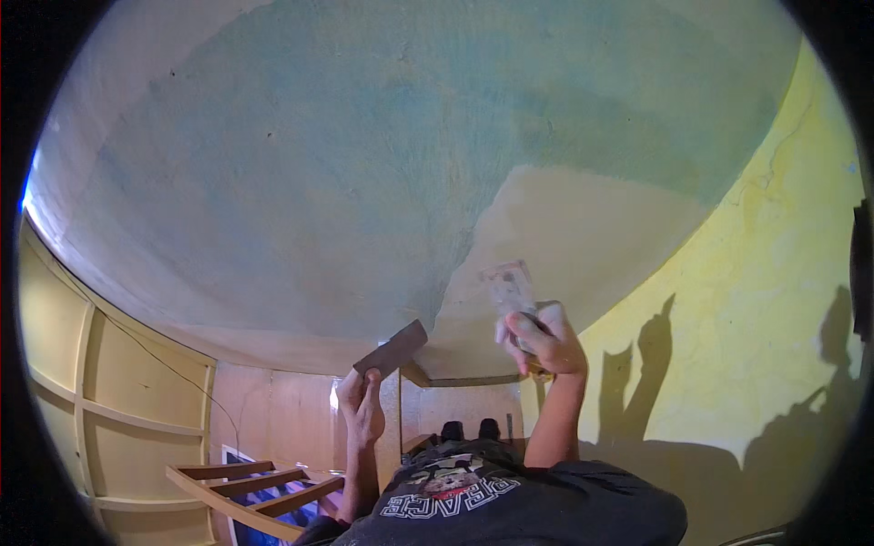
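My right hand (546, 338) is closed around the handle of a putty knife (510, 287), whose broad blade is smeared with a whitish coat. The blade is over a pale, smooth patch (583, 223) on a blue-green wall (346, 164); whether it touches the surface I cannot tell. Lower and to the left, my left hand (362, 405) grips one end of a flat, dark brown rectangular plate (393, 349). The plate tilts up to the right, near the wall's lower edge. What it carries, if anything, does not show.
A yellow wall (728, 364) meets the blue-green one on the right and bears my shadow. At lower left stands a wooden ladder-like frame (259, 496), beside a panelled cream partition (137, 382) with a thin hanging cable. My dark shoes (469, 429) show below.
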{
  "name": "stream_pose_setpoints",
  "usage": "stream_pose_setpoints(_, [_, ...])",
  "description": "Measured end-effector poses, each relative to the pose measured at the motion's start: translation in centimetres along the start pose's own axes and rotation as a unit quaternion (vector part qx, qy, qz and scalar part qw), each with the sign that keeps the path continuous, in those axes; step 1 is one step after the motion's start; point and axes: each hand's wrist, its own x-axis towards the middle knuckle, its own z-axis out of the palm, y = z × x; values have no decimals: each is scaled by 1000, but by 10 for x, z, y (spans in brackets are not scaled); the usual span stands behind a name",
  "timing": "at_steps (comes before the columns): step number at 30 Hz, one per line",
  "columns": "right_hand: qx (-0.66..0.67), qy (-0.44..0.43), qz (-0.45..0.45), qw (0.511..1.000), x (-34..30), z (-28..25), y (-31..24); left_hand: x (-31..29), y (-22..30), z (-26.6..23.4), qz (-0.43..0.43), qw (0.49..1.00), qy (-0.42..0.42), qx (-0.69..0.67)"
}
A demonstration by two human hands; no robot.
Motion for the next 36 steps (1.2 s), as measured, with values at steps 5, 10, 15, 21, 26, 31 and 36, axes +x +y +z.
stream_pose_setpoints(5, [56, 110, -39, 992, -27, -17, -15, 53, 66, 25, 176, 975, -48, 126])
stream_pose_setpoints(10, [12, 24, 3, 1000, -30, -4, -15, 84, 121, 84, 210, 971, -84, 74])
stream_pose_setpoints(15, [-94, 110, -13, 989, -30, -17, -8, 60, 99, 91, 186, 969, -144, 70])
stream_pose_setpoints(21, [-171, 5, 51, 984, -26, -2, -16, 24, 65, 67, 42, 988, -113, 94])
stream_pose_setpoints(26, [-335, -7, 167, 927, -22, 3, -12, 16, 60, 57, 66, 995, -37, 60])
stream_pose_setpoints(31, [-369, 35, 77, 925, -11, 8, -12, 12, 81, 54, 92, 993, -2, 80])
stream_pose_setpoints(36, [-445, -52, 58, 892, -20, 21, 16, 19, 68, 52, 47, 993, 22, 106])
